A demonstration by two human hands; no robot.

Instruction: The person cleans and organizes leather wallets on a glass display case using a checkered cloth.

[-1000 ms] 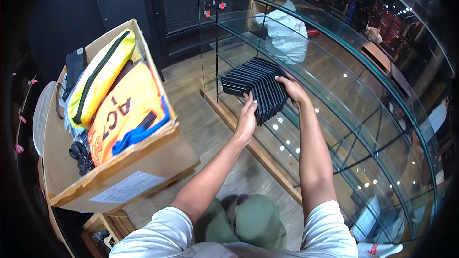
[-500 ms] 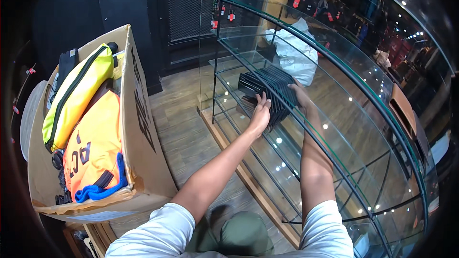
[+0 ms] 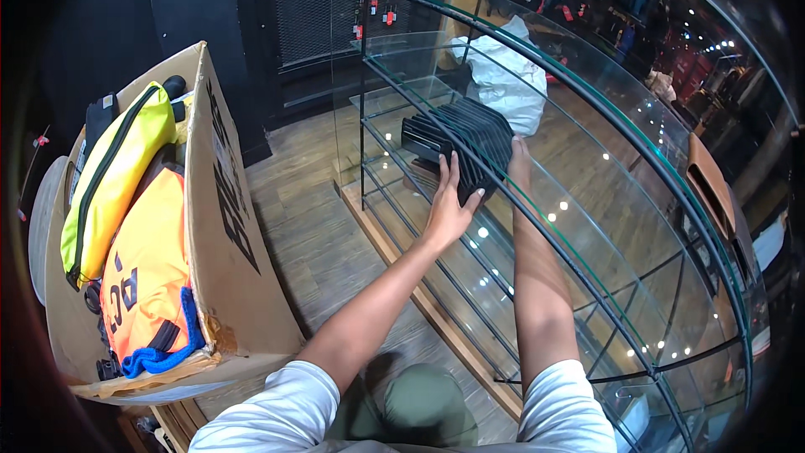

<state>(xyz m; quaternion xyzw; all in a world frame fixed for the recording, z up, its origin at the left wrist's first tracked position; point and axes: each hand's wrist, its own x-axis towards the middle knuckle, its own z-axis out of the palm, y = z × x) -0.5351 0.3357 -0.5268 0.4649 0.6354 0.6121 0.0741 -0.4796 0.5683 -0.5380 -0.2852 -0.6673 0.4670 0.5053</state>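
A stack of thin black flat pieces, ribbed along its side, sits within the glass shelving unit. My left hand presses on the stack's near side, fingers stretched up along it and thumb out to the right. On the stack's right side, my right hand grips the edge, its fingers partly hidden behind the shelf's glass and frame. Between them the two hands hold the stack. What the separate pieces are, I cannot make out.
A crumpled white bag lies behind the stack. At my left stands an open cardboard box with a yellow zipped pouch and an orange bag. Dark metal bars cross close to my right forearm. A brown leather-like holder stands at right.
My left hand's fingers have straightened along the stack. The whole view has shifted a little, so the stack and shelves appear further left. Both hands stay on the stack.
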